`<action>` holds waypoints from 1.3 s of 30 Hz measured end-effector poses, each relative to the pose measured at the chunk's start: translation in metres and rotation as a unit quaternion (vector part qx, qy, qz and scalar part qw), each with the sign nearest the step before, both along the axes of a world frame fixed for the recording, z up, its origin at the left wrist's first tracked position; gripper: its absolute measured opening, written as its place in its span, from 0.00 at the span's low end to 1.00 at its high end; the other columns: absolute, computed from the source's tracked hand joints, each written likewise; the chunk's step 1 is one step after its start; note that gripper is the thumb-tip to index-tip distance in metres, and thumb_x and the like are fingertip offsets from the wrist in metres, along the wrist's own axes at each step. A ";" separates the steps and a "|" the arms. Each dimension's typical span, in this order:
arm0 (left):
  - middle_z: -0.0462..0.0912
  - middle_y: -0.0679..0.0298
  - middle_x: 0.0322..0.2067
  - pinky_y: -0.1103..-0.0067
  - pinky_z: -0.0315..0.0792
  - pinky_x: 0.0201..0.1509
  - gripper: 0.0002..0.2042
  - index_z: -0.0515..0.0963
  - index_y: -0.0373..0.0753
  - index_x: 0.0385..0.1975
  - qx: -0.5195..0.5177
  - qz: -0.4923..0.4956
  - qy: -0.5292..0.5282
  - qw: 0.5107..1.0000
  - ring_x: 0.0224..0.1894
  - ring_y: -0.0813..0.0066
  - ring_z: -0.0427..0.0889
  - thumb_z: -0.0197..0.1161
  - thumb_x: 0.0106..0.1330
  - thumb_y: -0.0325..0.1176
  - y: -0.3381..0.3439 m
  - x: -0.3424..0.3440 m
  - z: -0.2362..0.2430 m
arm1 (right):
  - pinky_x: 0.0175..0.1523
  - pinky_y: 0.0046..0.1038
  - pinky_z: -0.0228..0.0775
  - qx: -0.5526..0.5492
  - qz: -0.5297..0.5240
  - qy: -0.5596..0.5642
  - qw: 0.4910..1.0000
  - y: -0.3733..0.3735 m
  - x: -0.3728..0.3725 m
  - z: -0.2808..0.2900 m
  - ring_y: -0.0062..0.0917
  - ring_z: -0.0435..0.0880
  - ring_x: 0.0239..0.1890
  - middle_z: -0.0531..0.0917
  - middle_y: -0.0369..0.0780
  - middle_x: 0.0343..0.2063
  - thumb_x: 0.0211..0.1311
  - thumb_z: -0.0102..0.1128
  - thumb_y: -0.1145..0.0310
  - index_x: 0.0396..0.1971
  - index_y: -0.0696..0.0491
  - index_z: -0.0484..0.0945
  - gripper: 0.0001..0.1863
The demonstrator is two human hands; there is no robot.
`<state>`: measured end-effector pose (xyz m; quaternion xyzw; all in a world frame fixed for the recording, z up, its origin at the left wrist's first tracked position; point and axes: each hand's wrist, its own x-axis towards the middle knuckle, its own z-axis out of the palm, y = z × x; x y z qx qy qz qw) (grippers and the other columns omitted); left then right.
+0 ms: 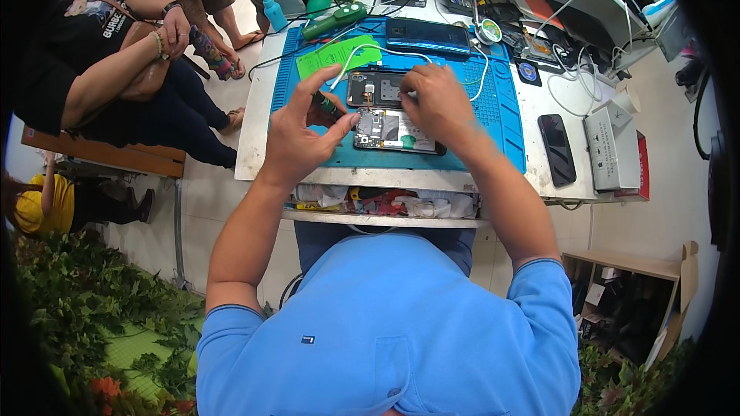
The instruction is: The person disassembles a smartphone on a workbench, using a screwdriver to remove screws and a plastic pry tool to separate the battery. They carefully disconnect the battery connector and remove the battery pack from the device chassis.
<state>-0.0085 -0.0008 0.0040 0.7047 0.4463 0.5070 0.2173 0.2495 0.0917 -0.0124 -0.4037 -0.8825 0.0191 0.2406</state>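
Head view: one stripped phone (pixel 397 135), board and battery showing, sits on one blue mat (pixel 505 139) on the white surface (pixel 254 146), with one dark back cover (pixel 385 85) just beyond it. Two whole phones too: a dark blue-black phone (pixel 428 36) at the mat's far side, and a black phone (pixel 556 150) off to the right. One green card (pixel 347 55) as well. The left hand (pixel 308 119) has thumb and index spread wide, thumb tip by the board, with one green-and-black tool (pixel 327 104) tucked in its grip. The right hand (pixel 435 100) has its fingers bunched near the battery and cover; they're kinda hidden, so can't tell if they're pinching anything.
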 end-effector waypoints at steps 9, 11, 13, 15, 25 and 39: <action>0.91 0.62 0.38 0.80 0.89 0.44 0.38 0.71 0.40 0.75 0.004 -0.015 0.013 1.000 0.38 0.78 0.93 0.81 0.65 0.20 -0.009 0.000 -0.007 | 0.55 0.42 0.75 0.015 0.026 -0.006 1.000 -0.023 0.008 0.006 0.39 0.85 0.48 0.88 0.41 0.40 0.57 0.67 0.76 0.38 0.54 0.92 0.10; 0.91 0.61 0.38 0.80 0.89 0.45 0.38 0.71 0.39 0.75 0.004 -0.017 0.025 1.000 0.38 0.78 0.93 0.81 0.65 0.19 -0.008 0.001 -0.007 | 0.54 0.42 0.74 0.003 0.033 -0.022 0.999 -0.033 0.009 0.008 0.38 0.85 0.47 0.88 0.41 0.38 0.58 0.68 0.76 0.37 0.53 0.92 0.09; 0.91 0.61 0.39 0.80 0.89 0.45 0.38 0.71 0.39 0.75 0.003 -0.019 0.031 0.999 0.38 0.78 0.93 0.81 0.65 0.19 -0.007 0.002 -0.009 | 0.53 0.41 0.73 0.000 0.025 -0.027 0.999 -0.039 0.009 0.007 0.38 0.85 0.46 0.87 0.41 0.37 0.59 0.69 0.75 0.36 0.53 0.92 0.07; 0.91 0.61 0.39 0.80 0.89 0.45 0.38 0.71 0.40 0.75 0.002 -0.017 0.041 0.999 0.39 0.79 0.94 0.81 0.65 0.19 -0.007 0.002 -0.008 | 0.52 0.40 0.73 -0.012 0.035 -0.013 0.999 -0.043 0.010 0.006 0.37 0.84 0.46 0.87 0.40 0.37 0.60 0.69 0.74 0.35 0.53 0.92 0.06; 0.92 0.61 0.48 0.73 0.90 0.53 0.33 0.75 0.46 0.71 -0.036 -0.165 0.083 0.982 0.47 0.69 0.94 0.77 0.67 0.18 0.000 0.006 0.013 | 0.53 0.39 0.72 -0.023 0.050 -0.025 0.998 -0.055 0.008 0.002 0.36 0.83 0.46 0.85 0.40 0.36 0.60 0.69 0.73 0.32 0.53 0.91 0.04; 0.91 0.62 0.44 0.74 0.86 0.48 0.27 0.76 0.47 0.67 -0.059 -0.102 0.107 0.987 0.42 0.70 0.93 0.76 0.70 0.23 0.000 0.011 0.008 | 0.59 0.41 0.70 0.003 0.040 -0.090 0.995 -0.093 0.004 -0.001 0.39 0.81 0.51 0.84 0.45 0.44 0.60 0.64 0.73 0.51 0.63 0.85 0.19</action>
